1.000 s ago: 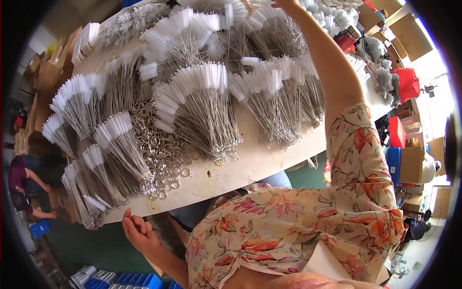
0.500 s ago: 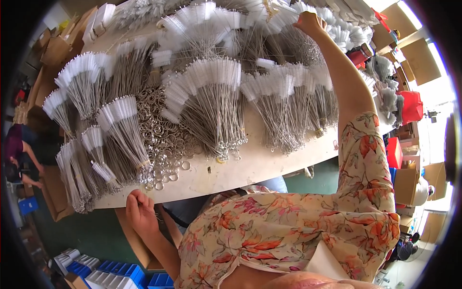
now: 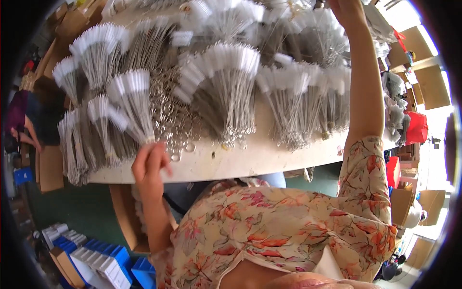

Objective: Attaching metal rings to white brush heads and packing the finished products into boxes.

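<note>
Left hand (image 3: 150,168) beside ring pile's (image 3: 168,110) near edge, fingers half-curled, grasp unclear. Right hand (image 3: 347,11) beyond ring pile, rightward; can't tell grip. Brush bundles (image 3: 221,91) flank ring pile, wire ends (image 3: 236,137) facing person (image 3: 269,216), likely easing reach.

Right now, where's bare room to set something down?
Bare tabletop borders the near edge, below the middle wire brush bundle and right bundles, with a strip between. Crowded: the back, and left, with metal rings and more bundles.

I'm looking in remotely on a workshop: bundled wire brushes (image 3: 233,91) crowd the table (image 3: 236,163) around loose metal rings (image 3: 171,115), cardboard boxes (image 3: 432,85) stand far right, blue-and-white bins (image 3: 98,264) near left
</note>
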Tool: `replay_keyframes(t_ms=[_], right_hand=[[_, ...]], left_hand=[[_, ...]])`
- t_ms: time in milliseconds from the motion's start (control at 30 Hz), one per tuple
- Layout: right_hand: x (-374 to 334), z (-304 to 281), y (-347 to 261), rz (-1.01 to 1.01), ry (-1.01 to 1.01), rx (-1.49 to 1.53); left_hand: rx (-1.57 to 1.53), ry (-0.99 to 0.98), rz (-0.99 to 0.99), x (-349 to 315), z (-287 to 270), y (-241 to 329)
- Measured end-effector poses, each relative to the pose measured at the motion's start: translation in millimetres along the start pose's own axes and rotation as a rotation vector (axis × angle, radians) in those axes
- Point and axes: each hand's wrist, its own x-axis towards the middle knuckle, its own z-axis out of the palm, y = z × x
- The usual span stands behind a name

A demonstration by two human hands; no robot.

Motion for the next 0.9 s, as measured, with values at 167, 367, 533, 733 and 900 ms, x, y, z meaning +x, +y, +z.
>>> replay_keyframes(t_ms=[167, 367, 533, 733, 900], right_hand=[[-143, 157, -4, 0.207, -0.097, 0.362], [-236, 191, 13, 0.300, -0.197, 0.257], [-271, 153, 43, 0.354, -0.143, -0.226], [-293, 194, 38, 0.810, 0.234, 0.779], [-261, 151, -10, 0.711, -0.422, 0.182]], left_hand=[[-0.021, -0.216, 0.380, 31, 75, 35], [0.361, -0.130, 0.729, 43, 104, 8], [0.157, 0.060, 0.797, 20, 80, -14], [0.288, -0.098, 1.027, -8, 97, -52], [0.359, -0.216, 0.877, -30, 65, -55]])
